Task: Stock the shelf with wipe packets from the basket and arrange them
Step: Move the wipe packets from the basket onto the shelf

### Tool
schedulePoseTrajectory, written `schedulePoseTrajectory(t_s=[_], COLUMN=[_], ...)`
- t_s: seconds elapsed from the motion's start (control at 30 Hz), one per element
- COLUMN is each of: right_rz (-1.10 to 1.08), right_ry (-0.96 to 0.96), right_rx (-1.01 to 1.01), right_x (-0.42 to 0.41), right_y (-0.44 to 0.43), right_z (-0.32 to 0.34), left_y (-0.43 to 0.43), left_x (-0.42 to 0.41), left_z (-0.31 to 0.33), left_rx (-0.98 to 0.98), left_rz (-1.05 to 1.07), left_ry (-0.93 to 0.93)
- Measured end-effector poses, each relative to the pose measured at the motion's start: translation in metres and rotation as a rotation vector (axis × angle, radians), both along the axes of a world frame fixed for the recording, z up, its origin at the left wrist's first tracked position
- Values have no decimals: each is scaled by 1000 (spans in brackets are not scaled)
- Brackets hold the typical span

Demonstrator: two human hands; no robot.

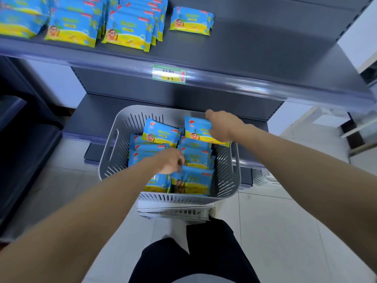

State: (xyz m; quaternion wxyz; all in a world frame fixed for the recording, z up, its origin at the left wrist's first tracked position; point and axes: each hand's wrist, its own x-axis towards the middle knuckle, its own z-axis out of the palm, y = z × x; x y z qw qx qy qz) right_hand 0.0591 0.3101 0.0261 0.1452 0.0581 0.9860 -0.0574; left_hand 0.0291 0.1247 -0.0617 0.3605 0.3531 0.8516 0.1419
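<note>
Two hands are down in the grey slotted plastic basket! The right hand grips a glossy blue-and-yellow wipe packet at the basket's 1 o'clock corner, tilted atop the pile. The left hand pinches the top edge of a second packet near 6 o'clock. Up on the dark metal shelf, stacked rows sit at 11 o'clock, with a lone packet at 12.

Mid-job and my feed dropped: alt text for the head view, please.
The right hand grips a wipe packet at the basket's far right; the left hand pinches a second packet near its middle. The shelf above holds packet rows at left, one lone packet beside them.
</note>
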Motion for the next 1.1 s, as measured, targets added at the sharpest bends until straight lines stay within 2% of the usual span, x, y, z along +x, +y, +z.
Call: schedulePoseTrajectory(t_s=[0.13,0.27,0.4,0.57,0.67,0.87,1.1], right_rz=[1,-16,-26,-8,33,88,115], right_ry=[101,265,389,412,377,254,285], right_rx=[7,11,0,-4,-44,-145,-178], right_x=[-11,-32,-64,-121,-157,-231,-299], right_y=[7,18,40,74,88,109,120], right_z=[31,76,121,150,150,131,119], left_y=[-6,-4,2,18,28,54,81], left_x=[-26,-47,-73,-118,-149,-202,-230], left_z=[43,89,140,198,218,214,198], left_rx=[136,270,372,574,661,573,449], left_rz=[98,252,263,335,409,486,507], left_ry=[53,4,57,140,126,183,312])
